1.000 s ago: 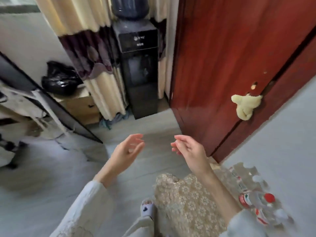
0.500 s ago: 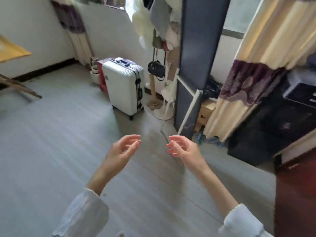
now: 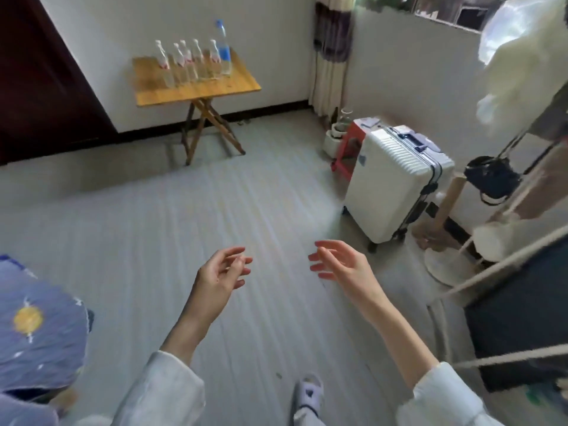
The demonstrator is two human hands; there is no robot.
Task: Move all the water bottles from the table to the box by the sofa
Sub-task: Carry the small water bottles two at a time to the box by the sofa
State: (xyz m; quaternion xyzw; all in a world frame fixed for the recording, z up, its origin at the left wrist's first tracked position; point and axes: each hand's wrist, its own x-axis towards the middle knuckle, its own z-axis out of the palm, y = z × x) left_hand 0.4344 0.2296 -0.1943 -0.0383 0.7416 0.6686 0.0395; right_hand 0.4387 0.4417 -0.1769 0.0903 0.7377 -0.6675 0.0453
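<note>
Both hands hang in front of the person over the pale grey floor (image 3: pixel 184 216), held apart with palms turned toward each other. The left hand (image 3: pixel 219 273) has its fingers loosely bent and spread, and it holds nothing. The right hand (image 3: pixel 341 265) is likewise relaxed, fingers slightly curled and pointing left — empty too. White sleeves cover both forearms up to near the wrists, and one foot in a pale slipper (image 3: pixel 309 393) shows at the bottom edge.

The water bottles (image 3: pixel 190 61) stand well away from the hands, at the far side of the room, on a small wooden folding worktop (image 3: pixel 196 84) set against the white wall. They are grouped close together toward the back of the top: several small clear ones with white caps and red labels, and one taller bottle (image 3: pixel 223 47) with a blue cap and blue label at the right end of the group. The exact count of the small ones is hard to tell, as they overlap.

To the right, a white hard-shell suitcase (image 3: pixel 390 192) stands upright on the floor, with a red stool (image 3: pixel 350 149) just behind it. A dark red door (image 3: pixel 37 87) fills the upper left corner. At lower left lies blue fabric (image 3: pixel 40 333) with a yellow round print — what it covers cannot be told.
</note>
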